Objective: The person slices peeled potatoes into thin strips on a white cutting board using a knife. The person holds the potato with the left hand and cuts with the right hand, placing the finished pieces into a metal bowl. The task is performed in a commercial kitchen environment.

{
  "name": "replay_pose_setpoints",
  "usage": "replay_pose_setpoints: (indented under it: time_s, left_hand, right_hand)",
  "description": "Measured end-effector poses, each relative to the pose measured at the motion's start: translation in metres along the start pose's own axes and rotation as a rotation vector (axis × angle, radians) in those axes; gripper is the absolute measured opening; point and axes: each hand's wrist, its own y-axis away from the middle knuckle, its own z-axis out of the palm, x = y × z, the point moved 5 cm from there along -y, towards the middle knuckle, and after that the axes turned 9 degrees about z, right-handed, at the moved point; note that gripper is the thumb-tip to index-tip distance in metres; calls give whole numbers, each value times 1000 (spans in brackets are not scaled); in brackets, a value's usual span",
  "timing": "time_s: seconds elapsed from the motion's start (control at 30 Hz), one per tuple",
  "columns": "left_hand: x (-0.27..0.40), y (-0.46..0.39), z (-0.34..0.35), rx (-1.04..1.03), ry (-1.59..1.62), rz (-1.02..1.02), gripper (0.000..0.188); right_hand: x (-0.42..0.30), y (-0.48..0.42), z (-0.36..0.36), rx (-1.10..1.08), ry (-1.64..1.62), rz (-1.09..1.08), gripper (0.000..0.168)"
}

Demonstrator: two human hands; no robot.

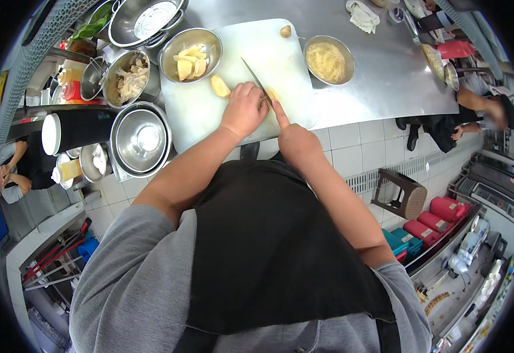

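Note:
On the white cutting board [195,114], my right hand [298,141] grips a kitchen knife [255,76], its index finger stretched along the blade. My left hand [244,108] lies just left of the blade, fingertips curled down; what is under them is mostly hidden. Thin yellow shreds [272,94] lie right beside the knife. A peeled yellow piece, apparently ginger or potato, [220,86] rests left of my left hand. Peeled slices [190,61] fill part of a steel bowl [165,66] at the board's upper left. Fine shreds [326,61] sit in another steel bowl [351,73] right of the board. A small brown piece [285,31] is near the far edge.
Stacked steel bowls [141,140], a colander [146,22] and a bowl of pale torn food [129,81] crowd the left. A white cloth [362,16] lies on the steel table [385,79]. Other people stand far left and far right. A brown stool [400,194] is on the floor.

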Motion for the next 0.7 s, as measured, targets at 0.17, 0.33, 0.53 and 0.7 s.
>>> replay_pose_setpoints:
  time_s: [0.17, 0.33, 0.53, 0.7]
  left_hand:
    - [0, 1, -3, 21, -11, -12, 16]
    - [2, -3, -3, 2, 4, -9, 14]
    - [0, -1, 0, -12, -4, -14, 13]
    - [1, -1, -2, 2, -11, 3, 12]
  right_hand:
    - [-1, -2, -9, -73, 5, 22, 84]
    - [-1, -2, 3, 44, 4, 3, 84]
    - [2, -3, 4, 12, -2, 10, 85]
    - [-1, 1, -8, -46, -4, 33, 85]
